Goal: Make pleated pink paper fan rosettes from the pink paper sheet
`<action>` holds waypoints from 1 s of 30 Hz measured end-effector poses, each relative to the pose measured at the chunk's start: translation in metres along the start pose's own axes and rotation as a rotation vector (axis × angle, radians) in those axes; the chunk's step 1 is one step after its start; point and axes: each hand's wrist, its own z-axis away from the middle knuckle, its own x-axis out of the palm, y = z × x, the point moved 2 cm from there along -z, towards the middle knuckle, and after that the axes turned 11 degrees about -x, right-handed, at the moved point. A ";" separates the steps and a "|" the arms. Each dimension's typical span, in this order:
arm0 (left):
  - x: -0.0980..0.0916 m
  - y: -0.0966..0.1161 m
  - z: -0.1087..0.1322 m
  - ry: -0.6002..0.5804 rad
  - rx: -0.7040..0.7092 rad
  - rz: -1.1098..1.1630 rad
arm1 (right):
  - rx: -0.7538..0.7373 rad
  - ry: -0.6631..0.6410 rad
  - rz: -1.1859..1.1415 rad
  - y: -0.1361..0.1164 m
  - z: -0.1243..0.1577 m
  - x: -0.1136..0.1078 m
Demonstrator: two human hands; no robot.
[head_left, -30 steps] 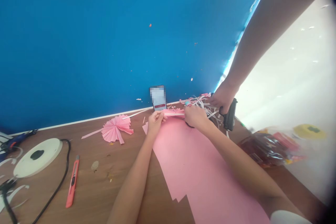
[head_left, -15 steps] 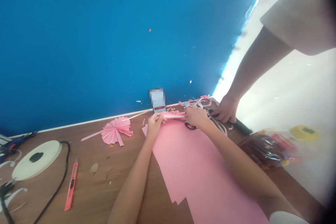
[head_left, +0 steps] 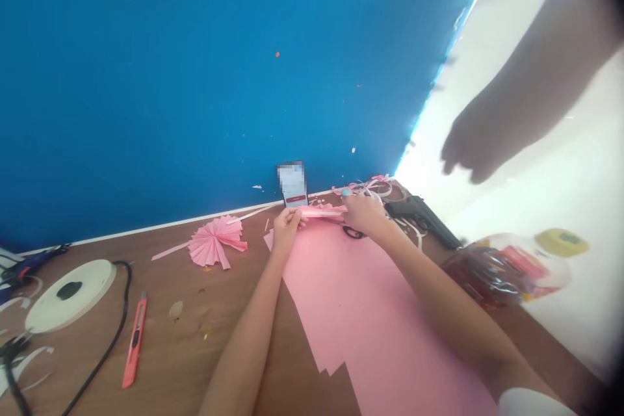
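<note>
A pleated pink paper piece with a pale strip along its near side (head_left: pixel 322 212) spans both hands, above the far end of a large flat pink paper sheet (head_left: pixel 370 312) on the brown wooden table (head_left: pixel 166 351). The left hand (head_left: pixel 288 224) pinches its left end between thumb and fingers; the right hand (head_left: pixel 364 213) grasps its right end, fingertips partly hidden. Black-handled scissors (head_left: pixel 347 230) lie just beside the right hand, on the near side. To the left rests a fan-pleated pink paper rosette (head_left: pixel 214 240); nearer, a red-orange box cutter (head_left: pixel 134 341). Far right, another person's blurred hand (head_left: pixel 472 143) hangs above a black pistol-shaped object (head_left: pixel 429 218), apart from it.
</note>
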 end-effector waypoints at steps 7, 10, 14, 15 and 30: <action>0.000 -0.001 -0.002 0.011 0.014 -0.019 | -0.003 0.127 -0.005 0.005 0.005 -0.008; 0.000 -0.002 -0.002 0.013 0.007 -0.015 | 0.003 0.125 -0.020 0.005 0.004 -0.008; 0.000 -0.003 -0.002 -0.027 -0.005 -0.027 | 0.000 0.141 -0.009 0.005 0.002 -0.008; 0.000 -0.003 -0.002 -0.053 -0.010 -0.038 | 0.004 0.155 -0.003 0.005 0.003 -0.009; 0.016 0.016 0.021 -0.011 0.258 -0.476 | -0.298 0.307 0.099 -0.003 0.009 -0.032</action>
